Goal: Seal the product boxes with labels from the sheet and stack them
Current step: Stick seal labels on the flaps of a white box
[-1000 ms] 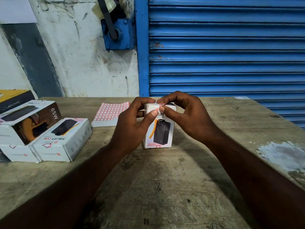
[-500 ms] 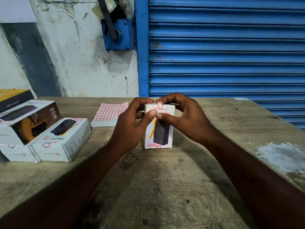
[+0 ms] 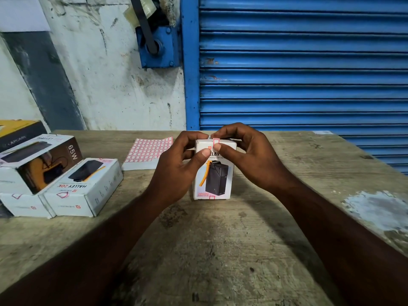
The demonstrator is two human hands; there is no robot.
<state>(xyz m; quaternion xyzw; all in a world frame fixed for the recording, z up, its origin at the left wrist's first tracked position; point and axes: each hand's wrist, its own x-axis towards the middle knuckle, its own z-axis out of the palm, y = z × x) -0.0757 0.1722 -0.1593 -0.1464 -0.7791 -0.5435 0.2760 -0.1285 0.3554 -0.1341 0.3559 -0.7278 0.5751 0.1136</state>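
Observation:
A white power-bank box [image 3: 213, 180] stands upright on the wooden table [image 3: 220, 250] in the middle. A small red-edged label [image 3: 215, 141] lies over its top front edge; another label shows at the bottom edge. My left hand [image 3: 178, 168] grips the box's left side, thumb on its front near the top. My right hand [image 3: 245, 155] curls over the right side, its thumb pressing on the front face just below the label. The label sheet [image 3: 149, 152] lies flat behind my left hand.
At the left sit several product boxes: a white "Halley 20K" box [image 3: 88, 186], a "65W" box [image 3: 39, 164] on another white box, and a yellow-black box [image 3: 17, 131] behind. A blue shutter [image 3: 302, 62] and wall stand behind the table. A pale patch [image 3: 377, 210] marks the right.
The label has been laid down over the box's top edge and both thumbs have slid down onto the front face. The box has stayed in place.

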